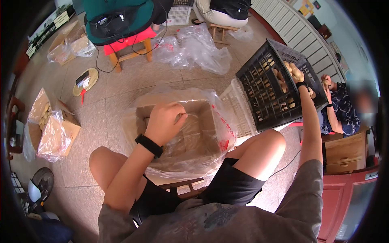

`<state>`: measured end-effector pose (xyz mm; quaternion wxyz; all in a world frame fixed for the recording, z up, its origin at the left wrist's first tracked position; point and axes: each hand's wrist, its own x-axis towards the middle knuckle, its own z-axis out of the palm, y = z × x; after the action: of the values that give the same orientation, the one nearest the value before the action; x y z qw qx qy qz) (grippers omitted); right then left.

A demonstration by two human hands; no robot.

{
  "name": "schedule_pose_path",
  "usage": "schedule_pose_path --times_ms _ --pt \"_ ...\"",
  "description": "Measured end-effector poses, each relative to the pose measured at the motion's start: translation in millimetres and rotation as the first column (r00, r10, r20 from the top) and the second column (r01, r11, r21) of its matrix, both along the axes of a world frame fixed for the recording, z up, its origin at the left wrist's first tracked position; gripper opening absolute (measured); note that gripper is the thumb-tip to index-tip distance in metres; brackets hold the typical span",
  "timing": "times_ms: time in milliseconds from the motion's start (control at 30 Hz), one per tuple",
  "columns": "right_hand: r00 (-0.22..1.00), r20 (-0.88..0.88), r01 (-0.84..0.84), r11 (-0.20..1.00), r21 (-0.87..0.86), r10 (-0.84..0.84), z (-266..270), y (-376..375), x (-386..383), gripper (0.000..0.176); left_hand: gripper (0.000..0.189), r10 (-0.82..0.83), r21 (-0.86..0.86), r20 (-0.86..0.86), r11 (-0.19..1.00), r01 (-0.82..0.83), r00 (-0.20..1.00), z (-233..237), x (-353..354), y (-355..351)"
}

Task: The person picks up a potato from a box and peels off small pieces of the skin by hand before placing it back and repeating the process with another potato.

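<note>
Into the black plastic crate (279,115), reaching with the right hand (298,75), cannot tell whether gripping; over the plastic-lined cardboard box (208,121), holding the left hand (167,117) curled closed. Beside the right hand, inside the crate, seeing potatoes (280,77).

Box (207,126) front centre, left hand (166,117) over it. Crate (300,110) to its right, potatoes (296,74) inside. Second box (71,132) left, on floor (92,117). Plastic sheet (198,48) beyond, near stool (116,63).

The view is bright, fisheye-bent and black at its corners.
</note>
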<state>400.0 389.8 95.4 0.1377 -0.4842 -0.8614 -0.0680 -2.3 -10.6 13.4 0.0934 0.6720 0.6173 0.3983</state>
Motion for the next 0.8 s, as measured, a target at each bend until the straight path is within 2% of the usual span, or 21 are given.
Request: schedule_pose_path --times_ms 33,100,167,233,400,467,533,633,700,767,800 --pt "1.000 0.001 -0.010 1.000 0.000 0.010 -5 11 1 0.030 0.010 0.007 -0.013 0.003 1.000 -0.007 1.000 0 0 -1" --pt "0.948 -0.031 0.315 0.948 -0.045 -0.317 -28 53 23 0.033 0.010 0.022 -0.033 0.003 0.999 -0.021 1.000 -2 0 -3" --pt "0.950 0.061 0.306 0.952 -0.014 -0.305 -35 70 33 0.043 0.008 0.003 -0.025 0.017 1.000 -0.002 1.000 -3 -2 -3" --pt "0.947 0.213 0.254 0.966 -0.049 -0.239 -28 69 31 0.044 0.008 0.021 -0.006 0.019 1.000 -0.021 1.000 -8 -4 -4" --pt "0.948 0.213 0.241 0.970 0.005 -0.237 -41 99 38 0.039 0.009 0.044 0.009 0.026 0.999 -0.044 0.999 -10 -6 -9" --pt "0.949 0.209 0.235 0.972 0.021 -0.234 -37 97 36 0.039 0.008 0.053 -0.049 -0.001 0.997 -0.053 0.999 -6 -7 -11" --pt "0.938 0.054 0.344 0.939 -0.003 -0.343 -6 36 0 0.039 0.008 0.061 -0.045 -0.008 0.997 -0.061 0.998 -6 -8 -11" --pt "0.975 -0.180 0.184 0.921 0.344 -0.128 36 -35 -42 0.042 0.008 0.057 -0.052 -0.008 0.997 -0.057 0.998 -12 -8 -10" --pt "0.963 -0.243 0.013 0.874 0.485 0.120 66 -93 -78 0.040 0.008 0.048 -0.060 -0.002 0.997 -0.048 0.999 -12 -6 -9" --pt "0.826 -0.402 -0.216 0.882 0.419 0.394 73 -157 -119 0.038 0.009 -0.014 -0.097 0.056 0.995 0.020 0.998 -8 -2 -7" --pt "0.755 -0.494 -0.293 0.896 0.335 0.432 67 -191 -140 0.038 0.009 -0.009 -0.100 0.056 0.995 0.014 0.998 -8 2 -4"
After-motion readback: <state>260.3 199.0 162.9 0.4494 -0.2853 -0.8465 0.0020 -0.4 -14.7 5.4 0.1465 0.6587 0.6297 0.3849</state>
